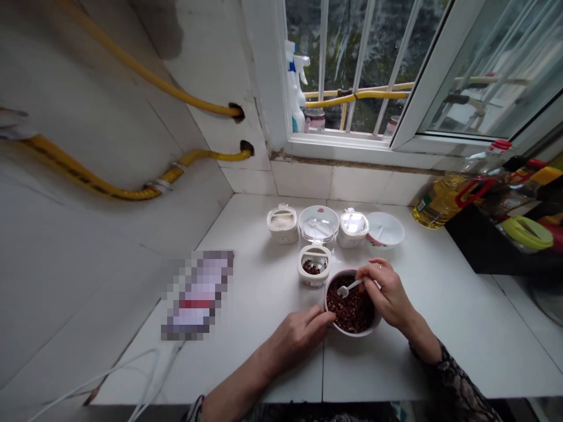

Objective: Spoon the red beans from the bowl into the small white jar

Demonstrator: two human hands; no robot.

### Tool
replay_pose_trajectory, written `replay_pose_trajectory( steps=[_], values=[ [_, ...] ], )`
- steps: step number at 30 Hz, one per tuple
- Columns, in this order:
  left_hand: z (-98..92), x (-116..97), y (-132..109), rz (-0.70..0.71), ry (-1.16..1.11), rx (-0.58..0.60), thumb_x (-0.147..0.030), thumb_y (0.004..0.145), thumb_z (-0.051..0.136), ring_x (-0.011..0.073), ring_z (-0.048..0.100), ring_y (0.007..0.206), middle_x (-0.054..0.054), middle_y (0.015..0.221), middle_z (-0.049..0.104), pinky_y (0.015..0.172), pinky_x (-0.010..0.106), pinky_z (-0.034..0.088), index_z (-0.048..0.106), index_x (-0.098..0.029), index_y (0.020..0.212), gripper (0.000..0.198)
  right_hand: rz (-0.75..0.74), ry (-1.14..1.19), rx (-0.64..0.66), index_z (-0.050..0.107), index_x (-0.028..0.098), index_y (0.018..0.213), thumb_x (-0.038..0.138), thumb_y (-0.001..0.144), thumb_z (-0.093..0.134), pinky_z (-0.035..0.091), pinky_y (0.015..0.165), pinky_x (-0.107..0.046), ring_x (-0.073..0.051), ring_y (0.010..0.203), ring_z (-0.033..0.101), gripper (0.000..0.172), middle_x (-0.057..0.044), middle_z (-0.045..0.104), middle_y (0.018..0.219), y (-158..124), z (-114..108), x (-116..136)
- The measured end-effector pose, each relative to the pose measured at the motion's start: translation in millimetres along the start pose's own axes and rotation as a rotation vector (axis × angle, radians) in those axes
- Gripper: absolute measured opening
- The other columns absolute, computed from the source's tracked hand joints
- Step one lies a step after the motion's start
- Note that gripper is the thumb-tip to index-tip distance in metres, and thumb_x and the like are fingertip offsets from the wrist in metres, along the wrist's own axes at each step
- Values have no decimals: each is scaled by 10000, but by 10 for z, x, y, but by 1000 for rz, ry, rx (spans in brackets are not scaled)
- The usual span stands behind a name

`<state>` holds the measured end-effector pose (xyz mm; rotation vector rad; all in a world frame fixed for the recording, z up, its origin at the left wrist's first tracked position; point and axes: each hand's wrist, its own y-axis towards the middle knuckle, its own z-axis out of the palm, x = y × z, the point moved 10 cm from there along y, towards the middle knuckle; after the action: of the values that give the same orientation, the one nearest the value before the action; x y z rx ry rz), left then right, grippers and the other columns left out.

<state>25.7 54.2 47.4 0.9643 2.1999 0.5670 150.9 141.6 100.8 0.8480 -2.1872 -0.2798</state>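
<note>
A small white spoon (348, 288) is pinched in my right hand (387, 293), its tip over the dark red-brown dried spice, which looks like peppercorns, (352, 313) in a bowl (357, 334). My left hand (303, 334) grips the bowl's left rim, fingers together and partly hidden. Just behind the bowl stands a clear-and-white seasoning jar (315, 280) with its lid up and some of the same dark bits inside.
Farther back are a jar of pale granules (282, 234), a flowered bowl (319, 212), another lidded jar (353, 235) and a shallow bowl (393, 241). An oil bottle (433, 202) stands right, beside a black rack (470, 243). A blurred phone-like object (197, 290) with a cable lies left.
</note>
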Motion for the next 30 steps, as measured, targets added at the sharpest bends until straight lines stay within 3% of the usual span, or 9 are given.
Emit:
replay_pose_trajectory(
  steps=[5, 8, 14, 20, 30],
  values=[
    [11, 3, 5, -6, 1, 8, -188, 1009, 404, 112, 594, 592, 40, 768, 615, 506, 175, 495, 520, -140, 1091, 150, 169, 128, 0, 590, 232, 787, 166, 868, 412, 394, 919, -395, -180, 652, 602, 206, 34, 633, 560, -28, 72, -176],
    [16, 13, -8, -7, -6, 6, -175, 1003, 405, 118, 599, 598, 42, 770, 613, 513, 182, 501, 519, -141, 1096, 151, 330, 219, -43, 611, 227, 757, 233, 852, 440, 426, 834, -364, -219, 755, 626, 195, 7, 647, 546, -67, 20, -320],
    [31, 26, -16, -16, -25, 27, -160, 999, 404, 119, 606, 613, 44, 772, 613, 525, 184, 509, 524, -139, 1095, 156, 586, 514, -66, 618, 199, 714, 323, 790, 509, 437, 628, -285, -163, 545, 566, 182, 13, 624, 514, -162, 72, -537],
    [19, 9, -5, -2, -23, 15, -163, 999, 413, 115, 604, 604, 45, 777, 618, 514, 180, 507, 527, -132, 1086, 146, 650, 653, -98, 623, 188, 701, 323, 746, 544, 440, 613, -278, -159, 532, 562, 162, 7, 615, 486, -190, 108, -612],
    [32, 32, -36, -9, -18, 8, -182, 998, 429, 114, 610, 621, 40, 794, 618, 531, 176, 517, 520, -141, 1103, 144, 597, 644, -137, 620, 188, 709, 309, 766, 545, 470, 666, -309, -171, 554, 570, 154, 1, 618, 498, -158, 39, -571]
  ],
)
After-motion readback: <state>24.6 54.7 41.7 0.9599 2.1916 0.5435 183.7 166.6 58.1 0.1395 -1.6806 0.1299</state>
